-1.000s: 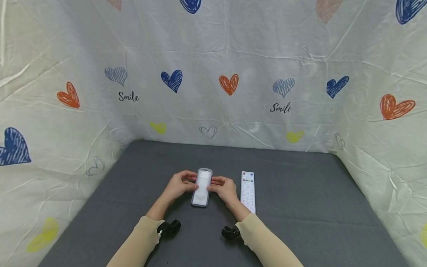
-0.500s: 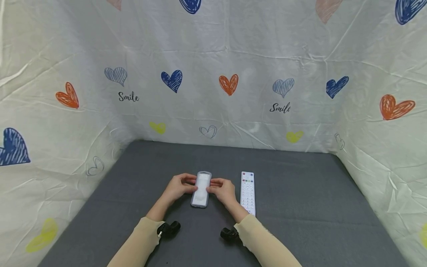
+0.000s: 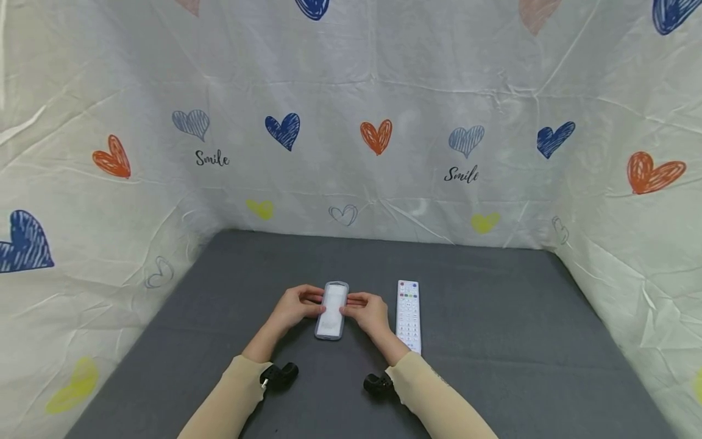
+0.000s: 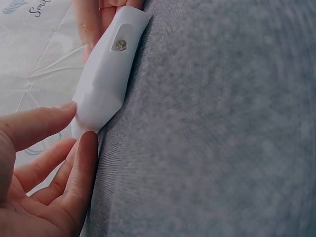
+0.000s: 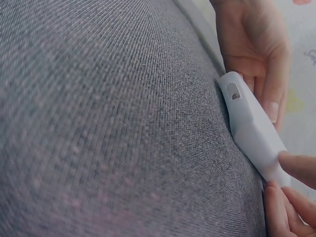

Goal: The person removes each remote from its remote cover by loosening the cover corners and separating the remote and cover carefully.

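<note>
A long white case (image 3: 331,310) with a grey translucent rim lies on the dark grey cloth, a little left of the remote control. Its left edge is pinched by my left hand (image 3: 294,306), thumb near its upper face. My right hand (image 3: 370,313) pinches the opposite edge in the same way. From the left wrist, the end of the white case (image 4: 103,74) shows a small oblong slot with something round and metallic inside. The right wrist view shows that slot too, on the white case (image 5: 252,128). A white remote control (image 3: 407,317) lies buttons up beside my right wrist, its near end partly hidden.
The dark grey cloth (image 3: 493,317) covers the table top. White sheets (image 3: 417,146) printed with hearts and the word Smile rise behind it and on both sides. A black wrist device (image 3: 282,375) sits at each sleeve cuff.
The far end of the white case has dipped slightly, and both hands with it. Each hand keeps its pinch. The remote control has stayed in place.
</note>
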`<state>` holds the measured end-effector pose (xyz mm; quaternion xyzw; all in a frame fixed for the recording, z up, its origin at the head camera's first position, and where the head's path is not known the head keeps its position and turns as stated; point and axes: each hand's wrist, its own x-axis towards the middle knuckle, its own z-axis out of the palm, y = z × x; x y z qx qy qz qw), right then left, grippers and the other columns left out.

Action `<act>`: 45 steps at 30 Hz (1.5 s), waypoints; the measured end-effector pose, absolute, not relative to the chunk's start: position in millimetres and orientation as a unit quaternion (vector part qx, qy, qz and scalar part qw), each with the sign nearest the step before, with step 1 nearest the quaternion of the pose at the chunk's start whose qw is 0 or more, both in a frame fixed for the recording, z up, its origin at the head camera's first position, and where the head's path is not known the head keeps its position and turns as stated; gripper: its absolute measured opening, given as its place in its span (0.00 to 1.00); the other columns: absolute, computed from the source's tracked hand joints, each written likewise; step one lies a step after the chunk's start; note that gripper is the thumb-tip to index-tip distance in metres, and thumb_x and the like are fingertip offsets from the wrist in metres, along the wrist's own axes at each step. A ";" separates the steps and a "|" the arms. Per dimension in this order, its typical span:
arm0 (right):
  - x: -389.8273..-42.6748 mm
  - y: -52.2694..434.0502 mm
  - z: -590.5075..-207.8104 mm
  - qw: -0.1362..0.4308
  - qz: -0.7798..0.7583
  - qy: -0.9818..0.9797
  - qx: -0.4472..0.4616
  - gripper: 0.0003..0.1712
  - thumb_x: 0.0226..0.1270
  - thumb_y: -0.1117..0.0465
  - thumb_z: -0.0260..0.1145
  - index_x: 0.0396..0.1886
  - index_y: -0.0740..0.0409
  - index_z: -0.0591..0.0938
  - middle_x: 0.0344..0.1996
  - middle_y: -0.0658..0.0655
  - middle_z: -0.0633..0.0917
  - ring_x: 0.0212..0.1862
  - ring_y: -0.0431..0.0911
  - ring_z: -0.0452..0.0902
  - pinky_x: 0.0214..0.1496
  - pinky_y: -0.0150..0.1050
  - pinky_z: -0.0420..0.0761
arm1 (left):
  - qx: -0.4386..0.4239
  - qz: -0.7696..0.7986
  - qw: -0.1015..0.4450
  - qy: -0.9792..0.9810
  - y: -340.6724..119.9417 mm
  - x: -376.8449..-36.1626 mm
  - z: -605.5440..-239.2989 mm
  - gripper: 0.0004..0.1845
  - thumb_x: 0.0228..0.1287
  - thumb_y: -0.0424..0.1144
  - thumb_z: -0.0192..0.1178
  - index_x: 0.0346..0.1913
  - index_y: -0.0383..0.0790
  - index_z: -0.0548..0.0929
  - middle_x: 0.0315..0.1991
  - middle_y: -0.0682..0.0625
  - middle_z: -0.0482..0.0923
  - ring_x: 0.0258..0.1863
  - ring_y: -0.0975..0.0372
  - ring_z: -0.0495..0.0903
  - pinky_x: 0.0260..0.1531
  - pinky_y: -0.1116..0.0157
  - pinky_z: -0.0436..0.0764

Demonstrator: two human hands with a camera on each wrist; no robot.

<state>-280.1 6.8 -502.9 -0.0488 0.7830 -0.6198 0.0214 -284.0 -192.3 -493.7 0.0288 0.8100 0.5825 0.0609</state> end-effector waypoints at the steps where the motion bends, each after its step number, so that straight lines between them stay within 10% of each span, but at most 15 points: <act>1: -280.5 7.2 -502.9 0.021 -0.620 0.783 -0.051 0.21 0.51 0.64 0.74 0.45 0.66 0.83 0.38 0.62 0.87 0.41 0.49 0.86 0.41 0.37 0.83 | 0.029 0.582 0.061 0.810 -192.3 -284.4 -493.3 0.26 0.53 0.29 0.68 0.55 0.27 0.76 0.49 0.32 0.78 0.38 0.59 0.82 0.38 0.60 0.84; 45: -281.6 11.9 -511.5 0.024 -0.625 0.778 -0.066 0.20 0.53 0.64 0.73 0.47 0.63 0.83 0.39 0.60 0.88 0.42 0.47 0.85 0.40 0.34 0.83 | -0.054 0.506 0.056 0.859 -182.2 -330.0 -492.5 0.19 0.55 0.41 0.69 0.47 0.34 0.84 0.44 0.41 0.82 0.34 0.59 0.80 0.33 0.64 0.82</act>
